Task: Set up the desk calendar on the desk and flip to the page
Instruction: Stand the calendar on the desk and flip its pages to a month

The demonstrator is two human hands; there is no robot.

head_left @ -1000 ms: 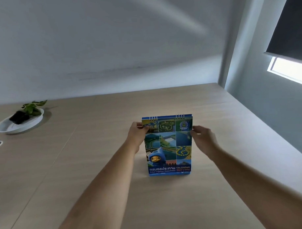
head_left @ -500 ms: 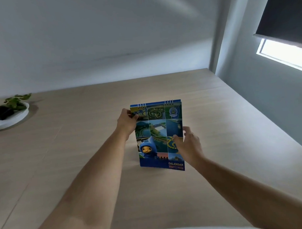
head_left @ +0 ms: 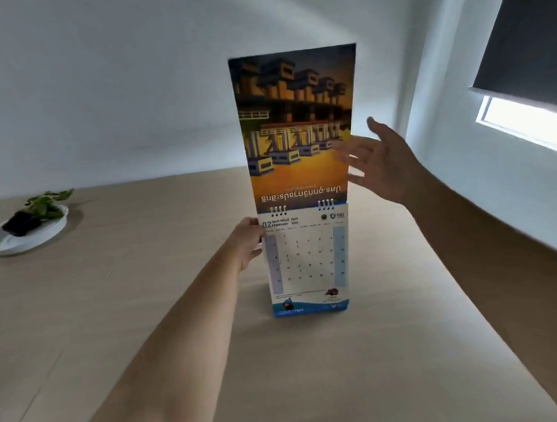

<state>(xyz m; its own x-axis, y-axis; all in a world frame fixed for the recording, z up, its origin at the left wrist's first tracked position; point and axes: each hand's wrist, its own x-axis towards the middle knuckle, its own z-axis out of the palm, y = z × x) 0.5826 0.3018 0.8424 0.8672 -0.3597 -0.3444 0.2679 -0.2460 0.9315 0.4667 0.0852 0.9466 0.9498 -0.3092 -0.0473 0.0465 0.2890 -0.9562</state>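
Cover page (head_left: 294, 122) now swung upright above the desk calendar (head_left: 307, 260), which stands mid-desk (head_left: 402, 348) showing February; left hand (head_left: 248, 245) grips its left edge, right hand (head_left: 375, 163) spread open against the page; white dish (head_left: 29, 241) at left edge holds plant (head_left: 45, 203).

White dish (head_left: 52, 228) holding small leafy plant (head_left: 45, 201), far left; dark roller blind (head_left: 530, 41) over window (head_left: 526, 123).

Office: bare desk (head_left: 148, 310), window blind (head_left: 523, 35)

left hand (head_left: 248, 243) fingers behind calendar (head_left: 307, 260) | date numerals blurred | plate (head_left: 35, 238) cut off left
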